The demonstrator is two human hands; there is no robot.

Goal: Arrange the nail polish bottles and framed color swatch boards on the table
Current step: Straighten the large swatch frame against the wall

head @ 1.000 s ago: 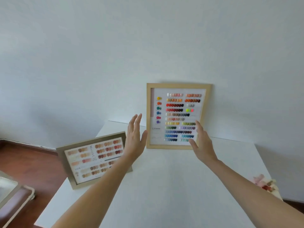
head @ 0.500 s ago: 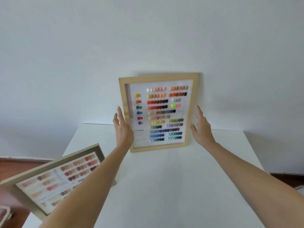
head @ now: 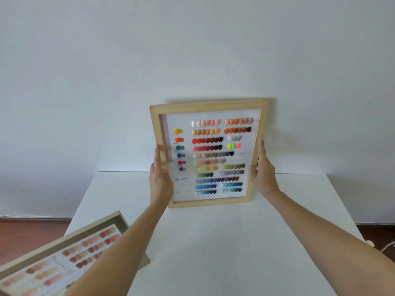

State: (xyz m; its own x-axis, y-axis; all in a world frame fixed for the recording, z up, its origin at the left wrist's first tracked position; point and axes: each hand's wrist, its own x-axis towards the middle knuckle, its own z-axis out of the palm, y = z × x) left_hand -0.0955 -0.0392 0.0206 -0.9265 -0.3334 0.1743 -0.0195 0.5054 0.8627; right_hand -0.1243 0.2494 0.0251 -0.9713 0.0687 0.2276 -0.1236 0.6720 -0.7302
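Note:
A tall wooden-framed swatch board (head: 208, 104) with many rows of coloured nail tips stands upright at the back of the white table (head: 213, 242), by the wall. My left hand (head: 159, 178) grips its left edge and my right hand (head: 263, 171) grips its right edge. A second, grey-framed swatch board (head: 62, 259) with pink and nude tips lies tilted at the table's near left corner, partly cut off by the frame and crossed by my left forearm. No nail polish bottles are in view.
A plain white wall (head: 192, 50) rises directly behind the table. Brown wooden floor (head: 32, 233) shows at the left and a strip at the far right, where a pale cable (head: 386, 246) lies.
Both hands have gone from hovering open in front of the tall board to gripping its two side edges. My view has shifted left and closer.

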